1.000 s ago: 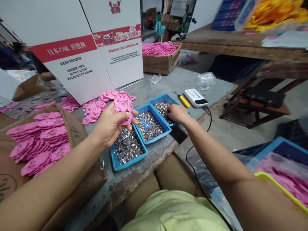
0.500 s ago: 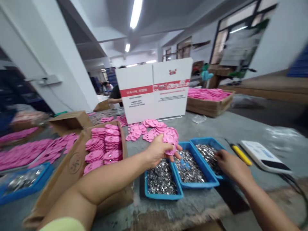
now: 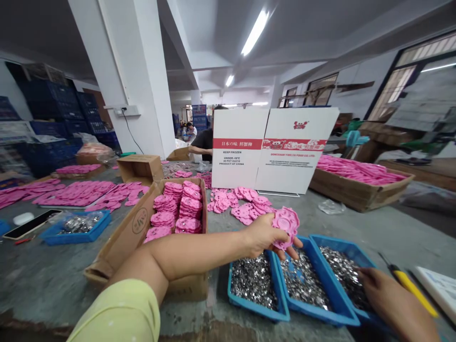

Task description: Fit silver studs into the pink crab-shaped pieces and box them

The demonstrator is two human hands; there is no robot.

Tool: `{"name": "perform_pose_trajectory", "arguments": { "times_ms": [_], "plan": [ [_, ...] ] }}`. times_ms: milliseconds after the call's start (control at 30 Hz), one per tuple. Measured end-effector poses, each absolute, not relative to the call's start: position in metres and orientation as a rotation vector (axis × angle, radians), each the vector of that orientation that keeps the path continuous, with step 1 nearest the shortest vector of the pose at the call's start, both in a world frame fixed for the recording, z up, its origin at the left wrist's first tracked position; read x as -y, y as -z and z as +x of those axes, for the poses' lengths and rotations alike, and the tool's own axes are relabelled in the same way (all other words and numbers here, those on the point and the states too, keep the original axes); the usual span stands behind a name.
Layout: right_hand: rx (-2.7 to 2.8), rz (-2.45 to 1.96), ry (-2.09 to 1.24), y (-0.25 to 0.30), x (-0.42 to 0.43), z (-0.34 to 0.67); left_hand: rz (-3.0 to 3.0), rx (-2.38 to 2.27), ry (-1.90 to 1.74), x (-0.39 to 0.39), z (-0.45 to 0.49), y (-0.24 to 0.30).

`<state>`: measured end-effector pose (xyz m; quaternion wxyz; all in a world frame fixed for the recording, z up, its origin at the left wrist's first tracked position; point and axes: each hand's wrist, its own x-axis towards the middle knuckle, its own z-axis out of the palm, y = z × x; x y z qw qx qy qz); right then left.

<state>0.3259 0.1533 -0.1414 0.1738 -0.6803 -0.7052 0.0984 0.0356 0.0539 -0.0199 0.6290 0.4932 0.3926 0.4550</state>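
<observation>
My left hand [image 3: 262, 236] grips a pink moulded plastic piece [image 3: 286, 227], thumb on its near face and the other fingers partly spread behind and below. It is held over the far ends of the left blue tray [image 3: 259, 312] and the middle blue tray [image 3: 337, 319], both filled with small shiny metal parts. My right hand [image 3: 395, 299] reaches into the right blue tray [image 3: 342, 243], its fingers pinched together at the metal parts [image 3: 344, 268]. Whatever lies between those fingertips is hidden. Loose pink pieces [image 3: 245, 209] lie on the table beyond my left hand.
Left of the trays stands a cardboard box [image 3: 133, 232] with stacked pink pieces. A white printed board [image 3: 238, 166] stands behind; a person's arm [image 3: 199, 150] shows beside it. A yellow-handled tool [image 3: 415, 289] and a white device [image 3: 440, 285] lie right. Another pink-filled box [image 3: 363, 194] sits back right.
The view has swung left, so the scene sits further right in the picture. My left hand still holds the pink piece over the trays; my right hand stays at the right tray.
</observation>
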Motion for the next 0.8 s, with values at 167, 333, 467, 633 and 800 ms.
{"name": "perform_pose_trajectory", "arguments": {
  "times_ms": [167,333,467,633,800],
  "plan": [
    [1.953,-1.988,-0.460,0.127,-0.147,0.320,1.123,-0.904,-1.032,-0.054,0.035,0.020],
    [1.971,-2.065,-0.481,0.122,-0.145,0.317,1.106,-0.899,-1.033,-0.050,0.036,0.017],
    [1.966,-2.039,-0.482,0.130,-0.149,0.323,1.098,-0.913,-1.028,-0.050,0.036,0.016],
    [1.952,-1.942,-0.382,0.144,-0.157,0.329,1.099,-0.931,-1.022,-0.051,0.036,0.017],
    [1.916,-1.969,-0.391,0.140,-0.152,0.326,1.101,-0.930,-1.023,-0.050,0.037,0.014]
  ]
}}
